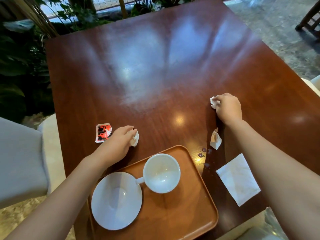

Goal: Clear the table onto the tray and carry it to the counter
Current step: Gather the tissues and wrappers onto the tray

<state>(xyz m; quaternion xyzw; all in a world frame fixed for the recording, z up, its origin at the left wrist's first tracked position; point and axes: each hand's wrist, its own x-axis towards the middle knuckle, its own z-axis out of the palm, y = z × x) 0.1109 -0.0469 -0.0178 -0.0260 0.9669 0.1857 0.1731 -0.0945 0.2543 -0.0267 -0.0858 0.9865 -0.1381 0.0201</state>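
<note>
Glossy wood table (155, 70). Lying directly on it: orange tray (195, 210) at near edge; red sachet (103, 132) left of tray; flat white napkin (238, 179) right of tray; crumpled tissue (215, 139) beyond napkin; dark droplets (202, 152) between tissue and tray corner.

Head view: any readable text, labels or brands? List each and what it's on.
None can be read.
Red, black and white packet by the left hand: printed graphics, any lettering too blurred to read.
Cup, saucer, tray, flat napkin: no markings visible.
</note>
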